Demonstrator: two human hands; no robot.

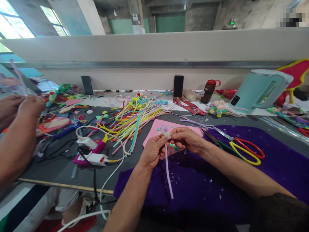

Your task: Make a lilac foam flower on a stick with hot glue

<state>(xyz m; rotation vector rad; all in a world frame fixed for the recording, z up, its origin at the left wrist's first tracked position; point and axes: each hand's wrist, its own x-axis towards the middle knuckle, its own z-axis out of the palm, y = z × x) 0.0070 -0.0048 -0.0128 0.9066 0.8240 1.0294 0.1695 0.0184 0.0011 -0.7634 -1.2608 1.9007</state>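
Observation:
My left hand (152, 150) and my right hand (187, 139) meet above a purple cloth (277, 167), both pinching a lilac pipe cleaner (168, 170) near its top. Its stem hangs down from my fingers towards me. A small fuzzy lilac flower head (164, 129) sits at the upper end, just above my left thumb. A pink sheet (154, 130) lies on the table right behind my hands.
A pile of coloured pipe cleaners (130, 120) lies left of centre. Scissors (241, 149) with red and yellow handles rest to the right. White chargers (95, 158) with cables, two upright phones (178, 85), a bottle (208, 91) and a pale kettle (259, 90) stand behind. Another person's hands (23, 108) work at far left.

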